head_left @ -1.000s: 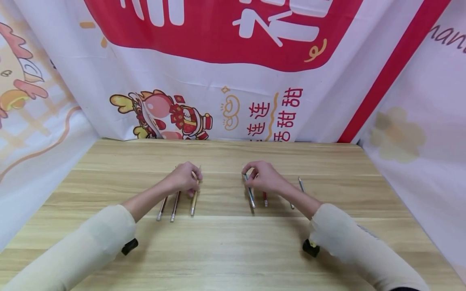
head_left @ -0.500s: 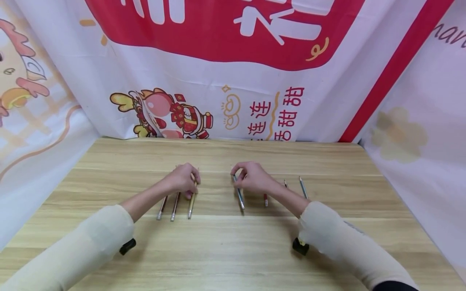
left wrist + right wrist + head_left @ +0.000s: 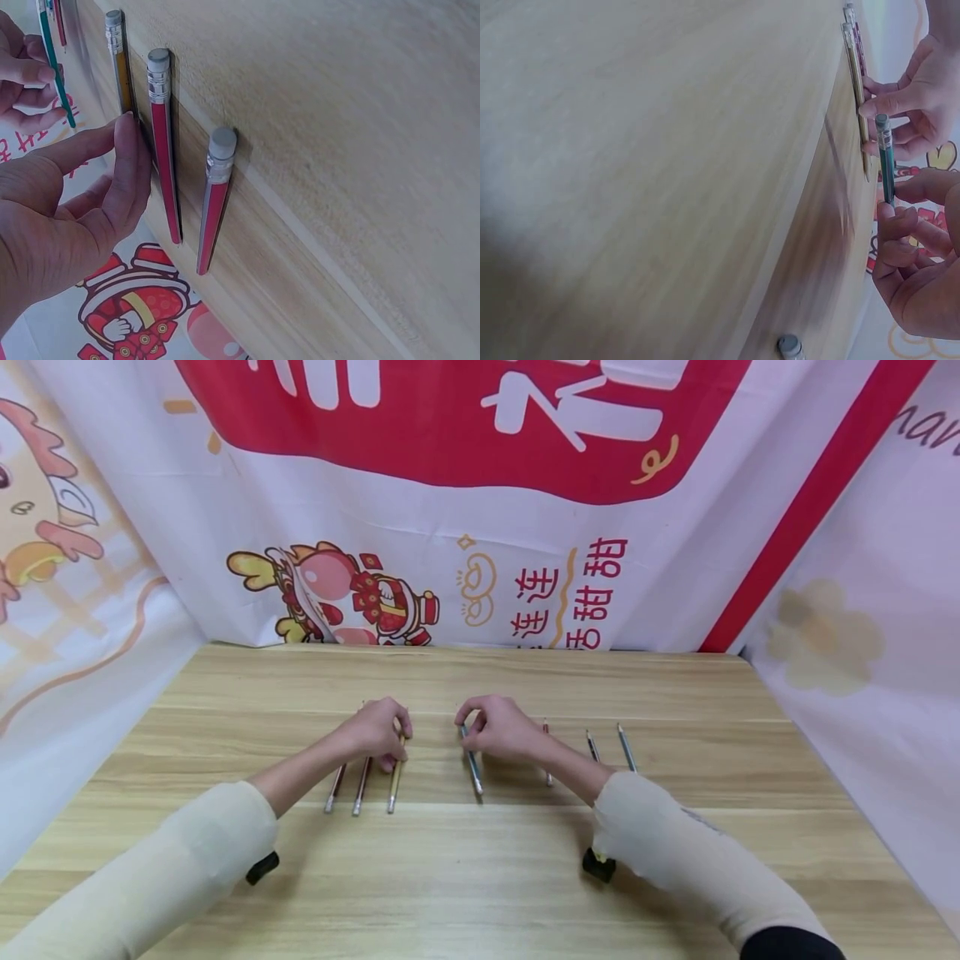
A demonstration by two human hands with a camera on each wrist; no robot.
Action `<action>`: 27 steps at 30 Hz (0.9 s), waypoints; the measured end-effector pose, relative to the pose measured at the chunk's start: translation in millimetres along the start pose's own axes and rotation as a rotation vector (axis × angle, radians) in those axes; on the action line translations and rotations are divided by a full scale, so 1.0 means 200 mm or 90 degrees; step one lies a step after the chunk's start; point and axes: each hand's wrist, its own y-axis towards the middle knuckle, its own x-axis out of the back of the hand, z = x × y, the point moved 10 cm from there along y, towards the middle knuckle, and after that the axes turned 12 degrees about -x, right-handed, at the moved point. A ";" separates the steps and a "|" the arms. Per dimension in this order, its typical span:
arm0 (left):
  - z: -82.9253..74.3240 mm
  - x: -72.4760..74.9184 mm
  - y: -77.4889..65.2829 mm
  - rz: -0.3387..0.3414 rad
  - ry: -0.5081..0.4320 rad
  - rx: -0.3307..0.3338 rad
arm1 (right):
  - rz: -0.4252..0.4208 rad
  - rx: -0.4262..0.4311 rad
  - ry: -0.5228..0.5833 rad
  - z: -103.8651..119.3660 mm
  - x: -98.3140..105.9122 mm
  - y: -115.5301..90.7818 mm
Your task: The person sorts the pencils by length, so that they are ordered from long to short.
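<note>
My left hand (image 3: 382, 729) pinches a yellow pencil (image 3: 395, 787) that lies on the wooden table, its eraser end toward me. In the left wrist view the fingertips meet at this yellow pencil (image 3: 120, 75), and two red pencils (image 3: 163, 150) lie beside it. My right hand (image 3: 497, 727) holds a green pencil (image 3: 473, 768) between thumb and fingers, to the right of the yellow one. From the right wrist, the green pencil (image 3: 886, 161) appears lifted off the table, eraser end tilted toward the camera. Fingers hide the upper parts of both held pencils.
Right of my right hand lie a red pencil (image 3: 549, 777), partly behind the wrist, a dark pencil (image 3: 592, 746) and a blue-green pencil (image 3: 627, 747). Printed cloth (image 3: 480, 510) hangs along the table's back edge and both sides.
My right hand has moved left with the green pencil, toward the left hand, uncovering more of the pencils on the right. The left hand and yellow pencil have shifted slightly left.
</note>
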 end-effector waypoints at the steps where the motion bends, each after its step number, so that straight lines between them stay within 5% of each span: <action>1: 0.00 0.00 0.00 0.002 0.000 -0.001 | 0.002 -0.002 0.002 0.00 -0.01 0.00; 27: 0.01 0.01 -0.01 0.007 -0.021 -0.017 | 0.017 -0.056 0.062 0.06 -0.15 0.08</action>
